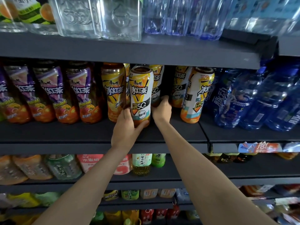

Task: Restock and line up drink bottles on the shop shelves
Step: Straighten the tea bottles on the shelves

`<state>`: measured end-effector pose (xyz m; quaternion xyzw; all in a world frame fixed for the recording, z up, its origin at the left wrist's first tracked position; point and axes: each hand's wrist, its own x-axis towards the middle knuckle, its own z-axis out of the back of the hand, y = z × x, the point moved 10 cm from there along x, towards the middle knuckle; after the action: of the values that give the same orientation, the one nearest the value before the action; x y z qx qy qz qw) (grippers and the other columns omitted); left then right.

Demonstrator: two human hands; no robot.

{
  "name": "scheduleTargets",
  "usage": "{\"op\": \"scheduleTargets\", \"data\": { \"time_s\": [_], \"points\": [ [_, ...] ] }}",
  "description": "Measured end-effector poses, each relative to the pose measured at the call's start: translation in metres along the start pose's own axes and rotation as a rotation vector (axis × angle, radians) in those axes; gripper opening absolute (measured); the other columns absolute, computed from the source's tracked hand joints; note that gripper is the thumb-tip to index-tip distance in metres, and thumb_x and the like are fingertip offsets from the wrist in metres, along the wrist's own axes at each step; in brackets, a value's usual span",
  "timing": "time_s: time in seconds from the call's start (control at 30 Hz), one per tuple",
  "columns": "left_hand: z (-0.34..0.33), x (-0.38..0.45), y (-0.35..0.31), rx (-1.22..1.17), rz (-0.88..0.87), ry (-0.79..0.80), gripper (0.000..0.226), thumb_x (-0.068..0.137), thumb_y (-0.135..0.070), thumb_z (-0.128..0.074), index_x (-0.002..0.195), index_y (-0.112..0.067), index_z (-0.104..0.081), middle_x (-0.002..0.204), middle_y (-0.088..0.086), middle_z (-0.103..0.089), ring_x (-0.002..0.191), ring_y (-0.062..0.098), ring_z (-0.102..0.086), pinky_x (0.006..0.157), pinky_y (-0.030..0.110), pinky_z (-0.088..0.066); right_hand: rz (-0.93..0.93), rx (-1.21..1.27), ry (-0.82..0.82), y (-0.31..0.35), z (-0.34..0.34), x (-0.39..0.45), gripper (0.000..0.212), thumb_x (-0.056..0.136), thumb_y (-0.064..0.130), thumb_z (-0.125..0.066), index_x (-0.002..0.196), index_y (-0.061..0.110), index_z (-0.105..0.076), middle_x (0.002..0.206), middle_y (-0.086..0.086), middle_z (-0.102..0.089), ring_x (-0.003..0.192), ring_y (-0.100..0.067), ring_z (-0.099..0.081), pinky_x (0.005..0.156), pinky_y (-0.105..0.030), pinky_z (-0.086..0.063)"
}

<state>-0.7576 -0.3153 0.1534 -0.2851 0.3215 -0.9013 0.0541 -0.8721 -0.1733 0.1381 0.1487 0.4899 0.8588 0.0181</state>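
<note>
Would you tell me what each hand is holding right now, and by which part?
The left hand grips the white-label tea bottle round its base. The right hand reaches the bottle behind, low down; whether it grips is unclear.

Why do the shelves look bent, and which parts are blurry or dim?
Head view: the wide lens bows the shelf edge and tilts the outer bottles; the white iced tea bottle in the left hand is sharp, the lower rows are soft, and behind the right hand it is shadowed.
</note>
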Motion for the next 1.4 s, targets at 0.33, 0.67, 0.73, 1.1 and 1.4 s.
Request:
{"op": "scheduleTargets", "data": {
  "time_s": [0.33,0.67,0.73,1.1,1.4],
  "points": [
    [0.0,0.0,-0.002,0.047,-0.035,-0.01,0.063,0.081,-0.043,-0.065,0.124,-0.001,-0.044,0.116,0.014,-0.054,0.111,0.027,-0.051,0.082,0.032,-0.043,0.02,0.105,0.024,-0.004,0.008,-0.012,0.052,0.08,0.017,-0.07,0.123,0.001,-0.045,0.123,-0.017,-0.055,0.116,-0.031,-0.051,0.093,-0.035,-0.043],
    [-0.03,0.013,-0.019,0.041,0.032,0.018,0.065,0.083,-0.042,-0.063,0.127,0.001,-0.04,0.121,0.015,-0.051,0.111,0.031,-0.053,0.079,0.035,-0.044,0.225,0.024,-0.527,-0.008,0.128,-0.057,0.057,0.075,0.01,-0.071,0.125,0.001,-0.044,0.131,-0.017,-0.035,0.118,-0.031,-0.037,0.094,-0.032,-0.035],
    [-0.035,0.016,-0.017,-0.017,0.044,0.03,0.063,0.084,-0.039,-0.064,0.127,0.0,-0.04,0.122,0.014,-0.051,0.112,0.03,-0.052,0.081,0.034,-0.044,0.042,-0.038,-0.412,-0.031,0.127,-0.033,0.07,0.076,0.018,-0.074,0.133,0.001,-0.036,0.138,-0.018,-0.032,0.122,-0.033,-0.033,0.097,-0.037,-0.034],
    [-0.035,0.019,-0.01,-0.091,0.077,0.007,0.06,0.082,-0.036,-0.067,0.123,-0.001,-0.041,0.122,0.014,-0.051,0.114,0.029,-0.051,0.085,0.035,-0.042,0.032,0.128,0.024,-0.031,0.076,-0.035,0.062,0.072,0.025,-0.078,0.118,0.008,-0.04,0.106,-0.001,-0.056,0.094,-0.015,-0.054,0.072,-0.023,-0.042],
    [-0.006,0.0,-0.038,-0.065,-0.194,-0.203,0.045,0.086,-0.028,-0.059,0.118,0.002,-0.046,0.114,0.019,-0.049,0.106,0.031,-0.051,0.087,0.043,-0.05,0.12,0.102,0.025,-0.022,0.068,-0.042,0.06,0.069,0.029,-0.08,0.109,0.013,-0.037,0.114,-0.007,-0.057,0.106,-0.023,-0.055,0.085,-0.036,-0.048]
  ]
}}
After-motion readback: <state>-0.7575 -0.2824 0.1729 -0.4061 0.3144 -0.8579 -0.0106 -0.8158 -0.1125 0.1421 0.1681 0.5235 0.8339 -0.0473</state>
